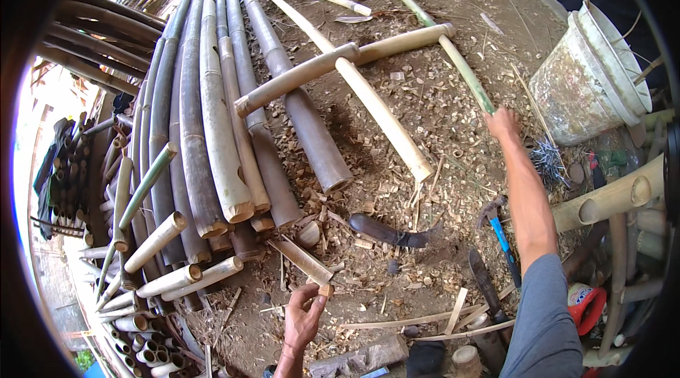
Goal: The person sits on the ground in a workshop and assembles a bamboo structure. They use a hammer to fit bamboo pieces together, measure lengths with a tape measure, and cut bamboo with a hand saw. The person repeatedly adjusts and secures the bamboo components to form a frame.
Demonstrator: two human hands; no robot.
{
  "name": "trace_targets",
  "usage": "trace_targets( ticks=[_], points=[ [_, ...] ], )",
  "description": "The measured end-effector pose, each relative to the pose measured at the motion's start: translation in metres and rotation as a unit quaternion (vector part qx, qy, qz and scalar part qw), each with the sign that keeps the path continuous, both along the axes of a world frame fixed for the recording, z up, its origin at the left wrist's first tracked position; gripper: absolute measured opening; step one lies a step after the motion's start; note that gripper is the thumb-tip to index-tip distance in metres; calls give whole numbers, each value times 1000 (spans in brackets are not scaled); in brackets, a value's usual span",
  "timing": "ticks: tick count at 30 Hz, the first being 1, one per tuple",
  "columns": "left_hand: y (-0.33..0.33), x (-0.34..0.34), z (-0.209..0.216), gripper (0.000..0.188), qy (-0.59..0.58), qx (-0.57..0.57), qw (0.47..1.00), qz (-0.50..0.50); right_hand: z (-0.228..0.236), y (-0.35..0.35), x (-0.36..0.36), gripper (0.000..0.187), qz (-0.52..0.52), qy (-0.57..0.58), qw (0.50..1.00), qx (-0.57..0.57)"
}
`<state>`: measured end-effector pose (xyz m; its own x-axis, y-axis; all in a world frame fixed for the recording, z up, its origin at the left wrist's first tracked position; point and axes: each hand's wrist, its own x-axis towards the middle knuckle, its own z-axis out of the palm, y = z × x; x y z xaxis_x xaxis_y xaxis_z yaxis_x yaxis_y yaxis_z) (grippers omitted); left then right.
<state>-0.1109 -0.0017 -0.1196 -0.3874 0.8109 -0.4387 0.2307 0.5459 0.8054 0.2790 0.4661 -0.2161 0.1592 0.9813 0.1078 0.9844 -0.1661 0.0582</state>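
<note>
At the right, my right hand (503, 125) is closed around the near end of a thin green bamboo pole (464, 70). That pole meets a horizontal bamboo crosspiece (404, 43) farther off. A second, paler bamboo pole (382, 119) meets the crosspiece to its left. Low in the middle, my left hand (303, 319) pinches a small block of bamboo (326, 291) between thumb and fingers. A split bamboo piece (303, 259) lies just beyond it; whether the two touch or are joined, I cannot tell.
Thick bamboo poles (212, 102) lie side by side at the left. A curved dark-handled blade (389, 231), a blue-handled hammer (504, 240) and a machete (485, 279) lie on the chip-strewn ground. A dirty white bucket (584, 77) stands at right, with a notched bamboo pole (609, 201) below.
</note>
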Motion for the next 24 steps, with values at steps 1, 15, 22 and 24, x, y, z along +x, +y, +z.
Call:
trace_targets(
  ticks=[1,15,22,24],
  points=[
    [0,3,4,36,-8,7,1000,3,-1,4,9,53,31,16,996,-77],
    [173,10,53,66,62,182,980,-48,273,-139,7,37,154,218,964,-15],
    [266,68,80,92,371,281,869,-168,364,-280,66,48,-23,406,901,-153],
    [272,85,77,77,406,192,883,-134,350,-321,79,53,-10,386,915,-119]
  ],
)
